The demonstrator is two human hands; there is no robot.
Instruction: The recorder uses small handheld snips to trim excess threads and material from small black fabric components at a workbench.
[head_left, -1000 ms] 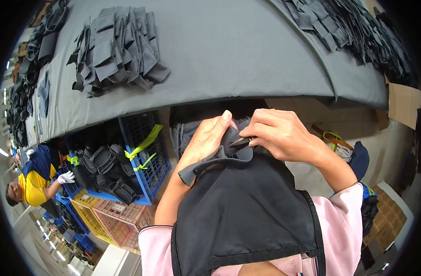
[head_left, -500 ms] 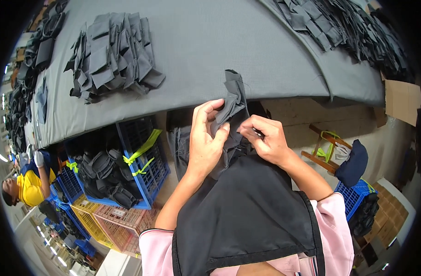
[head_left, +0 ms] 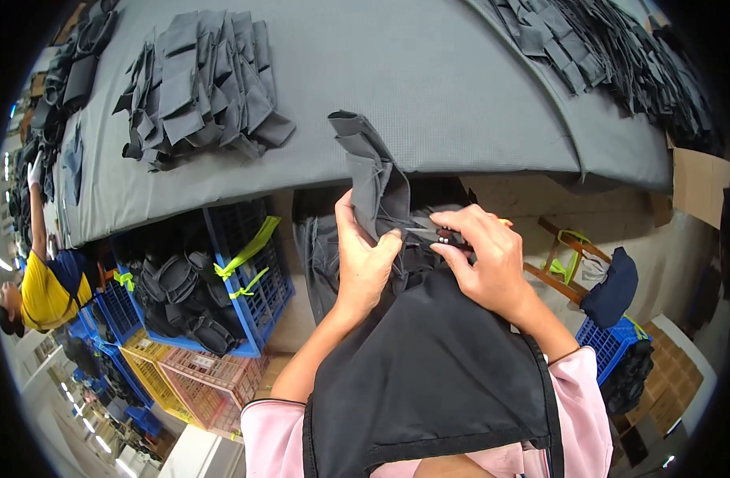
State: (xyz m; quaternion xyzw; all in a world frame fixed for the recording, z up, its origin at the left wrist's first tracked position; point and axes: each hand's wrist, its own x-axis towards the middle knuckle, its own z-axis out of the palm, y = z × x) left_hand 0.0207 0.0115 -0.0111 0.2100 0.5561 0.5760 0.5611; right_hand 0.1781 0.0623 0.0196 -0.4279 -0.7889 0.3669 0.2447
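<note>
My left hand (head_left: 365, 267) grips a dark grey folded fabric piece (head_left: 374, 171) by its lower end. The piece stands upright, and its top reaches over the table's front edge. My right hand (head_left: 486, 259) is closed on small metal snips (head_left: 435, 234), whose tip touches the fabric just beside my left thumb. Both hands are in front of my chest, above my black apron (head_left: 429, 374). More dark cloth hangs beneath the hands.
A grey-covered table (head_left: 429, 88) carries a pile of grey fabric pieces (head_left: 202, 88) at the left and another pile (head_left: 612, 56) at the far right. Below it stands a blue crate (head_left: 249, 275) of dark items. A co-worker in yellow (head_left: 42, 291) works at the left.
Both hands have risen toward the table edge. The fabric piece, bunched between them before, now stands upright in my left hand, with the snips brought against it.
</note>
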